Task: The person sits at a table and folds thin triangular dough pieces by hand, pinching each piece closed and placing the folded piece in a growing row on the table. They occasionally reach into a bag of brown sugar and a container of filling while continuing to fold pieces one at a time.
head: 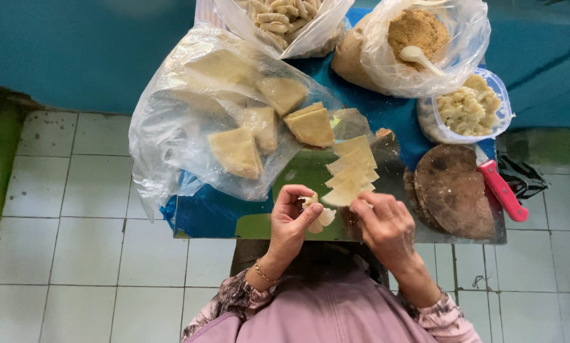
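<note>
Spread over the blue worktop (386, 114): a big clear plastic bag (171, 127) of folded triangular dough wrappers (236, 151), a bag of brown crumbly filling (418, 28) with a white spoon (418, 56), a round wooden board (453, 190) beside a red-handled knife (502, 189). Just before the worktop's near edge, left hand (289, 222) with fingers curled around a small pale dough piece (317, 213), right hand (386, 225) with fingers pinching the same piece, below a fanned stack of triangular wrappers (351, 171).

Both forearms reach up from six o'clock, wrists close together. The left hand (290, 219) is cupped, palm turned toward three o'clock, fingers curled in a pinch. The right hand (384, 223) lies palm down, fingers bent toward nine o'clock.
</note>
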